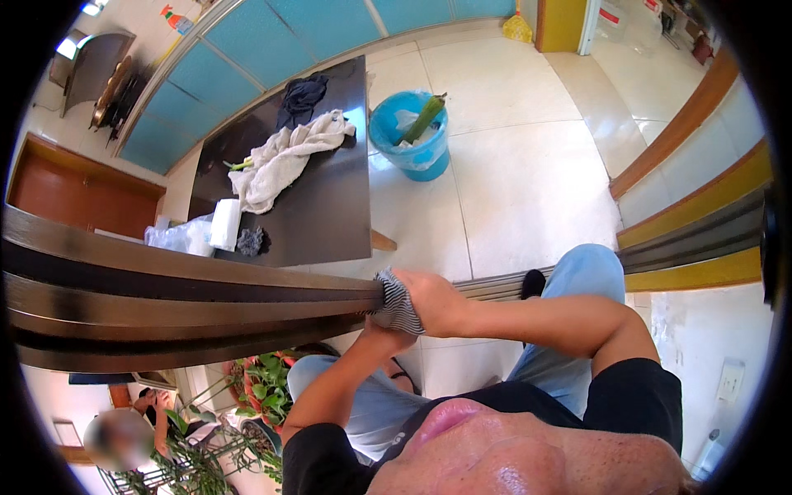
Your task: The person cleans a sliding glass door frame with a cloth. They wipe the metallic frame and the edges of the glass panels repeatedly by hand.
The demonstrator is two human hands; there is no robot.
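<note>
A black-and-white striped cloth [401, 303] is pressed around the edge of a brown metal door frame [204, 297], which runs in from the left. My right hand [436, 300] grips the cloth from the upper side, with its fingers hidden behind the fabric. My left hand [388, 337] holds the cloth's lower part, just under the frame. Both hands are close together, almost touching. Part of the cloth is hidden between them.
Beyond the frame stands a dark table [309, 229] with a crumpled pale towel [291, 151], a dark cloth [303, 99] and a white roll [224, 224]. A blue bin [414, 162] holds a green vegetable [424, 117]. Potted plants [266, 383] and another person [162, 421] are at lower left.
</note>
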